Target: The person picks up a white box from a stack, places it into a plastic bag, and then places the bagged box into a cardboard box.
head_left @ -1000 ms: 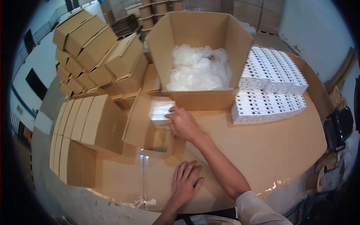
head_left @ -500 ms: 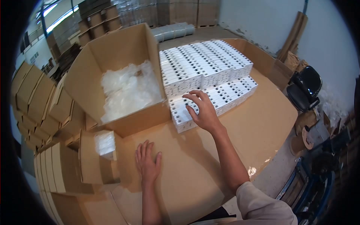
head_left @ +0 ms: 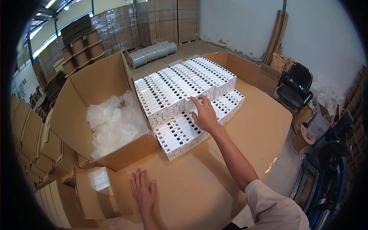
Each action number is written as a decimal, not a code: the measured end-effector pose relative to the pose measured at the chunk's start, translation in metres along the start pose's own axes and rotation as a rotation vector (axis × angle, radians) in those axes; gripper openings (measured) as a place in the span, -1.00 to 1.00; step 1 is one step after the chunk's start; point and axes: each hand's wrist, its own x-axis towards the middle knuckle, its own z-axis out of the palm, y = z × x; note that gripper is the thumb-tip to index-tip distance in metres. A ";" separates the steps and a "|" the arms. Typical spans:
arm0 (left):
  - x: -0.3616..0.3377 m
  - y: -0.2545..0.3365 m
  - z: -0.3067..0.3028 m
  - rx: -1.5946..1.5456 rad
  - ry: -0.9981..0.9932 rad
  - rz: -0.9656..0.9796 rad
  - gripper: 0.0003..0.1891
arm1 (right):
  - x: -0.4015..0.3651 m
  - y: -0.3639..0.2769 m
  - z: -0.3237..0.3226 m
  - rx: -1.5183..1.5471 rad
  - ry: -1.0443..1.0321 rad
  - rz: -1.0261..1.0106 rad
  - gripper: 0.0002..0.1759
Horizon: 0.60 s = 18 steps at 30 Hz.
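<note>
White narrow boxes with black markings (head_left: 184,82) stand in tight rows on the cardboard-covered table, with a lower row (head_left: 180,134) in front. Over that lower row, at the front face of the taller rows, is my right hand (head_left: 205,115), fingers bent and apart, holding nothing. My left hand (head_left: 143,191) rests on the cardboard surface (head_left: 184,188) with its fingers spread. Left of the white boxes is a large open carton (head_left: 92,80) containing crumpled clear plastic (head_left: 115,122). A small open carton (head_left: 92,195) with a white wrapped bundle (head_left: 99,179) lies near my left hand.
Brown cartons (head_left: 30,134) are stacked along the left. A black chair (head_left: 295,86) stands beyond the table's right side, near a cardboard spool (head_left: 303,140). Wrapped rolls (head_left: 153,53) lie on the floor behind. The table's raised cardboard edge (head_left: 245,69) runs along the back.
The view has shifted, so the cartons and white boxes appear lower and farther left. My right hand has moved rightward along the lower row, and my left hand remains flat on the table.
</note>
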 end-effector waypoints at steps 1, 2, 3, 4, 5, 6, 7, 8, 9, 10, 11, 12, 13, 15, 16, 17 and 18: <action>0.000 0.000 0.000 -0.001 0.004 0.001 -0.41 | -0.001 0.001 0.002 0.044 0.022 -0.004 -0.25; 0.001 0.000 0.001 -0.002 0.003 -0.006 -0.41 | -0.001 0.003 0.003 0.060 0.039 -0.007 -0.27; 0.001 0.001 0.001 -0.001 0.001 -0.012 -0.41 | -0.002 0.004 0.003 0.076 0.056 -0.009 -0.28; 0.001 0.001 0.001 0.001 -0.002 -0.018 -0.41 | -0.002 0.005 0.004 0.093 0.074 -0.010 -0.30; 0.001 0.001 0.001 0.005 0.000 -0.014 -0.42 | -0.002 0.006 0.005 0.081 0.079 -0.007 -0.31; 0.000 0.000 0.001 0.008 0.002 -0.010 -0.42 | -0.001 0.008 0.005 0.068 0.084 -0.005 -0.33; 0.000 0.000 0.002 0.010 0.004 -0.005 -0.42 | 0.000 0.009 0.005 0.054 0.090 -0.004 -0.35; 0.001 0.000 0.002 0.010 0.002 -0.005 -0.42 | 0.000 0.011 0.004 0.067 0.083 0.005 -0.36; 0.000 0.000 0.002 0.011 0.000 -0.007 -0.42 | 0.001 0.012 0.003 0.082 0.075 0.013 -0.37; 0.001 0.000 0.002 0.013 0.000 -0.011 -0.42 | 0.002 0.013 0.003 0.099 0.067 0.020 -0.39; 0.001 0.000 0.002 0.011 -0.001 -0.012 -0.42 | 0.003 0.013 0.003 0.122 0.068 0.011 -0.40; 0.001 0.001 0.001 0.010 -0.001 -0.012 -0.42 | 0.004 0.015 0.002 0.145 0.070 0.002 -0.41; 0.001 0.002 0.001 0.007 -0.001 -0.013 -0.42 | 0.005 0.018 0.002 0.168 0.071 -0.008 -0.42; 0.001 0.003 0.000 0.007 -0.001 -0.014 -0.42 | 0.008 0.026 0.001 0.176 0.075 -0.038 -0.43; 0.000 0.004 -0.001 0.007 -0.001 -0.016 -0.42 | 0.009 0.029 0.002 0.180 0.076 -0.053 -0.44; 0.001 0.003 -0.001 0.005 -0.001 -0.017 -0.42 | 0.009 0.032 0.003 0.150 0.122 -0.072 -0.44; 0.001 0.003 0.000 0.004 -0.003 -0.018 -0.42 | 0.008 0.032 0.002 0.164 0.113 -0.056 -0.43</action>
